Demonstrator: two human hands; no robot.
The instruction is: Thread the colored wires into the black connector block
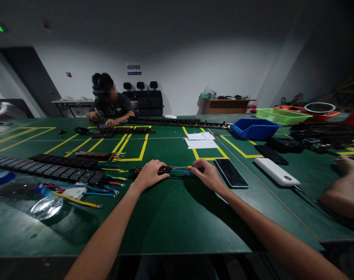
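Observation:
My left hand is closed round a dark strip assembly lying on the green table. From the strip's right end run green, blue, red and yellow wires. The fingers of my right hand pinch the far ends of these wires; the tips are partly hidden. A phone lies just right of my right hand. Left of my left hand are long black segmented strips with coloured wires ending in ring lugs.
A clear bottle lies at the left. White papers, a blue bin, a white power bank and another person's hand are at centre and right. A person works opposite with a tool.

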